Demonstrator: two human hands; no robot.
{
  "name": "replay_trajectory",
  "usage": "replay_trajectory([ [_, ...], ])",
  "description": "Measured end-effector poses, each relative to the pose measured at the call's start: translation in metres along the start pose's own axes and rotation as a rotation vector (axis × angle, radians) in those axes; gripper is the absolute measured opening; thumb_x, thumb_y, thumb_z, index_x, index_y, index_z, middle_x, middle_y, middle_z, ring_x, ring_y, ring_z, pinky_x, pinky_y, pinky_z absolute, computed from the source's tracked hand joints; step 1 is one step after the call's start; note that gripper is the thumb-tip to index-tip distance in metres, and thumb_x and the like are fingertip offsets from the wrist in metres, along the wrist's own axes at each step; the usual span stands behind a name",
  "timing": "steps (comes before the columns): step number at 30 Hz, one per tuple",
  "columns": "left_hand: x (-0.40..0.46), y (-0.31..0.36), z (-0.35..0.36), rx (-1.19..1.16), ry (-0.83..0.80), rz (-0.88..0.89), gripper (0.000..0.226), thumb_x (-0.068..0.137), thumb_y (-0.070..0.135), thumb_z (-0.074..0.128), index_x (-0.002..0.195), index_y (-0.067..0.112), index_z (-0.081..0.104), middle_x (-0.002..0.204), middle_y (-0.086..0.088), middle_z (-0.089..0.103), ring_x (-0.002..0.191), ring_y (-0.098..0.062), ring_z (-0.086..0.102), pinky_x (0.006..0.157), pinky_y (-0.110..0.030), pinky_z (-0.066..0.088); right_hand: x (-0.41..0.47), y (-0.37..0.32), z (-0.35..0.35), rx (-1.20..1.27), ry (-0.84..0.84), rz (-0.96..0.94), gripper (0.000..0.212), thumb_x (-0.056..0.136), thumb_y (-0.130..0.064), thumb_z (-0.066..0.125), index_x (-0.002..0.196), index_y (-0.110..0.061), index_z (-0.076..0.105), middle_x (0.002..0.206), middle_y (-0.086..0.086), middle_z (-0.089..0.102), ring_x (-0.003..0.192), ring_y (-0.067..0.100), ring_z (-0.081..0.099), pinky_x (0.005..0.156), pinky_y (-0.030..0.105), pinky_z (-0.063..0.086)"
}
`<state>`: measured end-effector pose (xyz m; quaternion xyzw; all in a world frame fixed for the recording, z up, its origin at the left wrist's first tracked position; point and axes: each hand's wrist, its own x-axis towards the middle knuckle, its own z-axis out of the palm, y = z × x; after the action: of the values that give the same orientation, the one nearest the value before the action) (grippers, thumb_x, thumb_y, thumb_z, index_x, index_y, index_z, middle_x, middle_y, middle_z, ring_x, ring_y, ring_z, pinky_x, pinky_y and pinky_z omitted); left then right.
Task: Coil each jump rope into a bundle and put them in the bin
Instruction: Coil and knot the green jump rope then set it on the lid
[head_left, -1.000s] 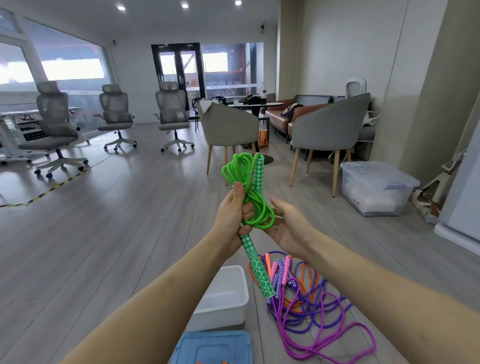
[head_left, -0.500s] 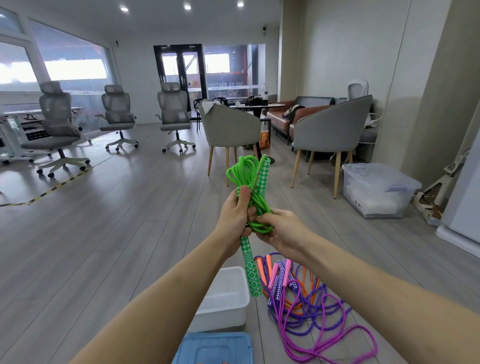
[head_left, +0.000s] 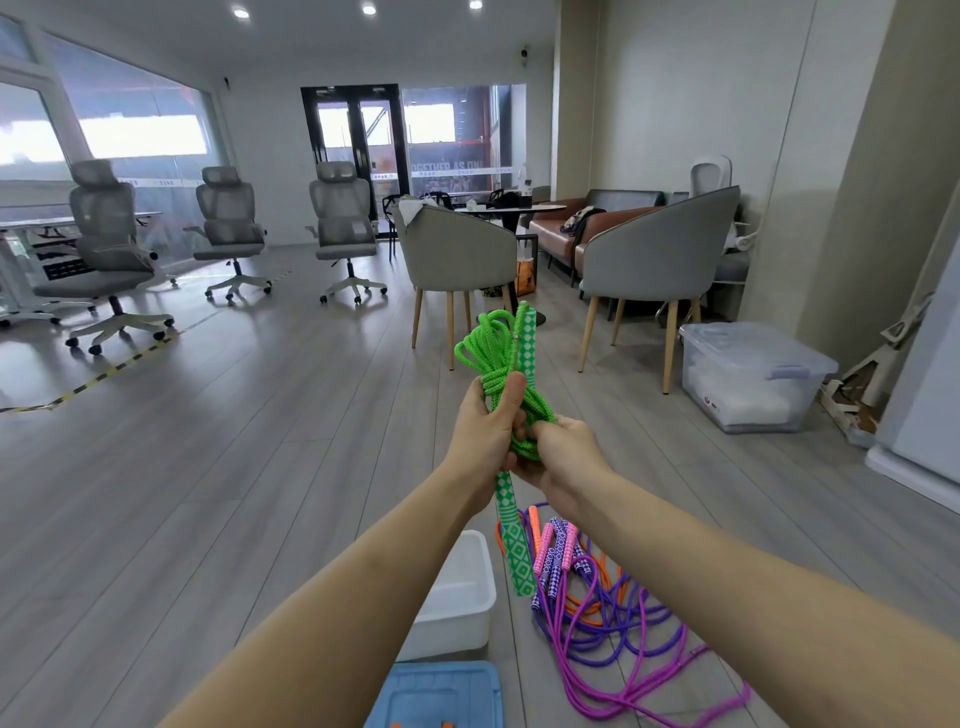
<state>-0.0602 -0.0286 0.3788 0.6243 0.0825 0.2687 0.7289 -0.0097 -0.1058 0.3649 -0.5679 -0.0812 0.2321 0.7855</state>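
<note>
Cord of the bright green braided jump rope (head_left: 496, 371) looks light and floppy, so its stiff diamond-patterned handles (head_left: 515, 551) seem the surest hold. Left hand (head_left: 485, 423) grips the raised bundle; right hand (head_left: 558, 452) pinches its lower loops. Below, the white plastic bin (head_left: 457, 597) sits beside tangled purple, pink and orange ropes (head_left: 618, 634), with nothing blocking it.

Left hand (head_left: 485, 426) and right hand (head_left: 563, 454) gripping coiled green braided jump rope (head_left: 498, 374); white plastic bin (head_left: 457, 597) and tangled purple, pink, orange ropes (head_left: 613, 629) lying on grey wooden floor (head_left: 234, 467).
</note>
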Motion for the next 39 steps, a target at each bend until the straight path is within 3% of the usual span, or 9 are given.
replay_trajectory([
  [4,-0.002,0.001,0.002,0.006,0.042,0.028,0.025,0.096,0.026,0.071,0.109,0.01,0.058,0.062,0.01,0.059,0.047,-0.001,0.054,0.042,-0.014,0.041,0.0,0.001,0.004,-0.051,0.044,-0.043,0.022,0.091,0.011,0.049,0.099,0.005,0.067,0.087,0.019,0.064,0.083,0.031,0.062,0.09,0.056,0.058],
  [7,-0.001,0.001,0.0,0.054,0.037,0.019,0.021,0.094,0.027,0.073,0.092,0.011,0.059,0.056,0.006,0.054,0.043,-0.005,0.048,0.04,-0.016,0.037,-0.002,0.003,0.004,-0.126,0.06,-0.091,0.02,0.091,0.008,0.052,0.104,0.011,0.067,0.082,0.019,0.065,0.079,0.03,0.064,0.085,0.056,0.059],
  [14,0.006,0.002,-0.007,0.066,0.11,-0.044,0.036,0.09,0.035,0.076,0.069,0.013,0.058,0.053,-0.001,0.049,0.042,-0.011,0.042,0.039,-0.021,0.031,-0.007,0.003,0.004,-0.352,-0.006,-0.218,0.023,0.089,-0.011,0.062,0.069,-0.021,0.067,0.065,0.001,0.063,0.071,0.024,0.06,0.072,0.043,0.055],
  [19,0.007,0.005,-0.009,0.059,-0.005,-0.044,0.029,0.094,0.034,0.073,0.084,0.009,0.063,0.061,-0.002,0.056,0.046,-0.01,0.049,0.041,-0.022,0.033,-0.008,-0.008,-0.002,-0.201,-0.002,-0.162,0.018,0.094,0.003,0.058,0.095,-0.009,0.071,0.08,0.011,0.069,0.073,0.023,0.065,0.07,0.036,0.057],
  [24,0.009,0.005,-0.012,0.105,-0.132,-0.074,0.013,0.096,0.023,0.07,0.095,0.013,0.062,0.07,0.001,0.059,0.055,-0.007,0.051,0.043,-0.02,0.032,-0.004,-0.009,-0.013,-0.217,0.019,-0.202,0.02,0.094,0.005,0.059,0.1,-0.008,0.073,0.089,0.012,0.075,0.082,0.021,0.072,0.07,0.029,0.059],
  [30,0.01,0.008,-0.013,0.119,-0.095,-0.076,0.018,0.094,0.028,0.073,0.102,0.013,0.066,0.077,0.0,0.065,0.067,-0.014,0.054,0.041,-0.02,0.033,0.005,-0.008,-0.022,-0.31,0.062,-0.24,0.025,0.092,-0.005,0.07,0.116,-0.009,0.068,0.103,0.011,0.076,0.097,0.023,0.074,0.089,0.039,0.06],
  [32,0.01,0.01,-0.014,0.136,-0.081,-0.076,0.022,0.092,0.029,0.076,0.104,0.012,0.069,0.086,-0.005,0.068,0.072,-0.019,0.054,0.041,-0.021,0.032,0.003,-0.008,-0.022,-0.293,0.055,-0.243,0.022,0.093,-0.004,0.067,0.114,-0.009,0.069,0.099,0.01,0.077,0.093,0.02,0.075,0.084,0.036,0.061],
  [35,0.011,0.011,-0.013,0.159,-0.061,-0.061,0.025,0.088,0.029,0.08,0.102,0.011,0.07,0.086,-0.008,0.067,0.066,-0.018,0.051,0.042,-0.023,0.031,-0.004,-0.012,-0.016,-0.245,0.034,-0.216,0.018,0.096,0.001,0.06,0.108,-0.009,0.07,0.086,0.005,0.074,0.07,0.009,0.068,0.057,0.02,0.051],
  [39,0.011,0.009,-0.006,0.157,-0.029,-0.022,0.019,0.089,0.027,0.079,0.094,0.012,0.067,0.068,0.001,0.061,0.052,-0.013,0.044,0.042,-0.024,0.029,-0.005,-0.012,-0.005,-0.146,0.069,-0.083,0.027,0.095,0.007,0.05,0.097,-0.012,0.07,0.072,0.008,0.062,0.062,0.018,0.046,0.053,0.028,0.031],
])
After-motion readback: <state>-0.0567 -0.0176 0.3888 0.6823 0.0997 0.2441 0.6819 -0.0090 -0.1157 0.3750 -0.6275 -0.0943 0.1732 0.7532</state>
